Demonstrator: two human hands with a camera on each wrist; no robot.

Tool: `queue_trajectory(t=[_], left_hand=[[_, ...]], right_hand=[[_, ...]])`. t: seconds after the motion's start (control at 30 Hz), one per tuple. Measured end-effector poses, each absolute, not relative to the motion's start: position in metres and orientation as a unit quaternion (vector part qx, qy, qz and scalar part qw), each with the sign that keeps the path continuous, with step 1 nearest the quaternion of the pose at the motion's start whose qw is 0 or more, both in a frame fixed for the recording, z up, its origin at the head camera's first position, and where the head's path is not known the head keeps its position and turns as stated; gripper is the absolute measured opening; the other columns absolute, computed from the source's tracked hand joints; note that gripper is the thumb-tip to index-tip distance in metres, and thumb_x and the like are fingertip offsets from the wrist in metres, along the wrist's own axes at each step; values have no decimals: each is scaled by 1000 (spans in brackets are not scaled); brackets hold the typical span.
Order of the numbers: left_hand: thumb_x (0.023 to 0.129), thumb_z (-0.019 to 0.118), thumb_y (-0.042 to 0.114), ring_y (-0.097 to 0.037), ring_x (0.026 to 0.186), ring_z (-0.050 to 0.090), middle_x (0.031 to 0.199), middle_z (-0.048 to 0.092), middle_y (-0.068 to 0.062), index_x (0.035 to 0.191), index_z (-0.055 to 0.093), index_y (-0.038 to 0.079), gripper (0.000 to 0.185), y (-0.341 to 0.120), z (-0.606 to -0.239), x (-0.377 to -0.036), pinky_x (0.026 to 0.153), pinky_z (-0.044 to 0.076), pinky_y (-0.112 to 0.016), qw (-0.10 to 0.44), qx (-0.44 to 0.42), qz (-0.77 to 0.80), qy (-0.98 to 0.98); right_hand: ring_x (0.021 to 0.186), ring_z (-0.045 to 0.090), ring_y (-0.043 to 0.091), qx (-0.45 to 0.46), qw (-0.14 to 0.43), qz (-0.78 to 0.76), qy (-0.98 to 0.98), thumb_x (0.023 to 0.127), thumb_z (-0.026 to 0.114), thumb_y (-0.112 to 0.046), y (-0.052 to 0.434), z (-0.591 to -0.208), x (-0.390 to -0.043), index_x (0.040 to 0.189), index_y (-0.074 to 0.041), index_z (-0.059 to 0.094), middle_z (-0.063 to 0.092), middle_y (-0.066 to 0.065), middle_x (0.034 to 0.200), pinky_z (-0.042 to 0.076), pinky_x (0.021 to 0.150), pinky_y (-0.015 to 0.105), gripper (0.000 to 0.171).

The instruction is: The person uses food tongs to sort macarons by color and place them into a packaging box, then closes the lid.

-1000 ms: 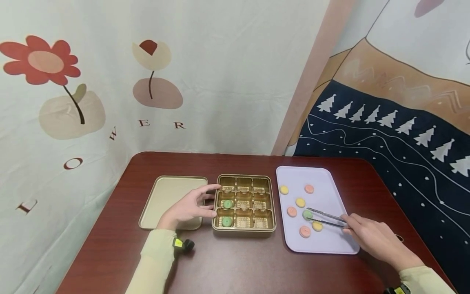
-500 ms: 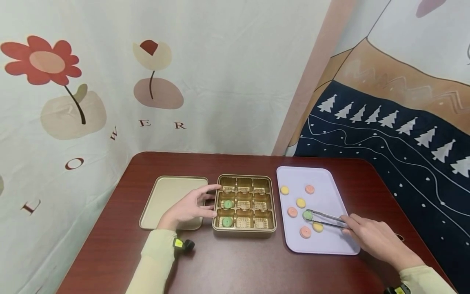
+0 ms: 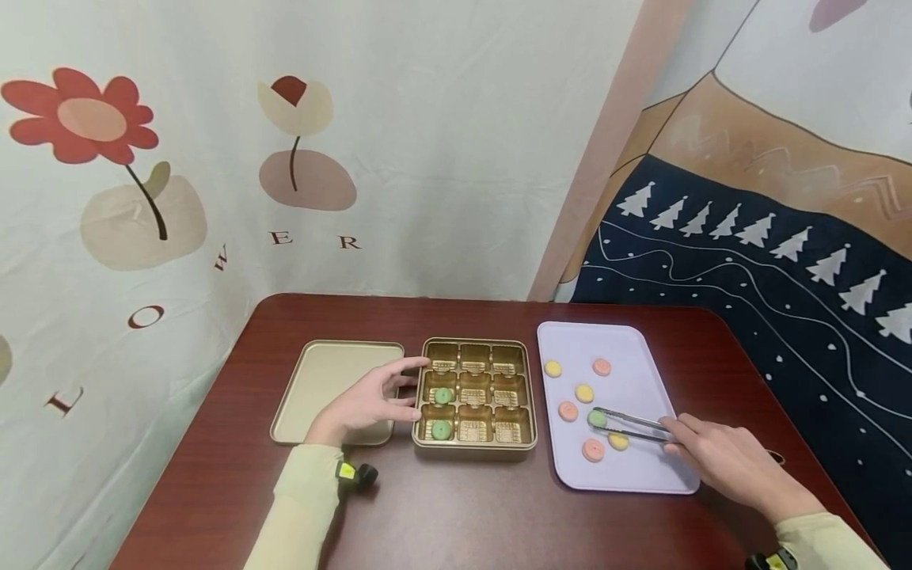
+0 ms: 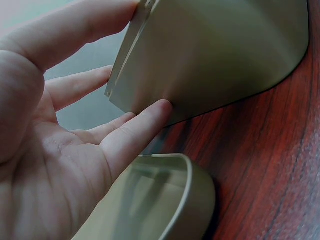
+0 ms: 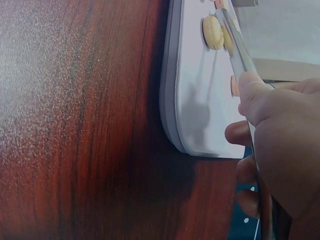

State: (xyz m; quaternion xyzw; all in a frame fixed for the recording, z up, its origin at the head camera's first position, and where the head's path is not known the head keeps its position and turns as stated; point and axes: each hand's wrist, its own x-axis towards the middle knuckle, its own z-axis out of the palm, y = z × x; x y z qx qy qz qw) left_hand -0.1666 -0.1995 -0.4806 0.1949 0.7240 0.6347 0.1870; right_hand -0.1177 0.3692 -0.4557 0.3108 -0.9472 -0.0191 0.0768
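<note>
My left hand (image 3: pixel 363 402) rests its fingertips against the left side of a gold tin (image 3: pixel 473 454) with a compartmented insert. In the left wrist view, its extended fingers (image 4: pixel 142 125) touch the tin's wall (image 4: pixel 215 55). Two green macarons (image 3: pixel 442 430) sit in the left column, in the near and middle compartments. Over the lilac tray (image 3: pixel 641 471), my right hand (image 3: pixel 734 463) grips metal tongs (image 3: pixel 630 416). The tongs' tips straddle a green macaron (image 3: pixel 597 418) on the tray; whether they squeeze it I cannot tell. A yellow macaron (image 3: pixel 618 442) lies just beside the tongs.
Several pink and yellow macarons, among them a pink one (image 3: pixel 593 450) and a yellow one (image 3: pixel 584 393), lie around on the tray. The tin's lid (image 3: pixel 313 396) lies left of the tin, partly under my left hand. The table (image 3: pixel 456 514) is dark red wood.
The tongs' tips have shifted slightly, so their arms now lie on both sides of the green macaron. My left hand and the tin have stayed in place.
</note>
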Motion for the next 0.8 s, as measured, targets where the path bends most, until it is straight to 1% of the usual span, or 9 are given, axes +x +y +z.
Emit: queue_trajectory(t=[0.33,0.43,0.8], left_hand=[[82,87,0,-49,144,41,160,41,-26,160,37,3,92,-199,-479,-166,118,46,-51,188,192,634,725],[82,86,0,-49,143,42,160,41,-25,160,38,3,92,-199,-479,-166,118,46,-51,188,193,633,726],[82,86,-1,-48,142,43,161,41,-23,160,37,2,92,-199,-480,-168,119,45,-51,185,196,634,725]], right_hand=[[66,43,1,307,79,-18,-948,88,84,-28,368,-457,-118,122,-11,73,66,-9,91,47,50,20,40],[66,43,1,307,81,-17,-948,88,85,-28,368,-457,-118,122,-11,73,65,-9,91,46,50,20,40],[65,40,-1,329,110,-3,-938,85,86,-25,369,-461,-119,122,-13,71,62,-12,89,43,49,20,41]])
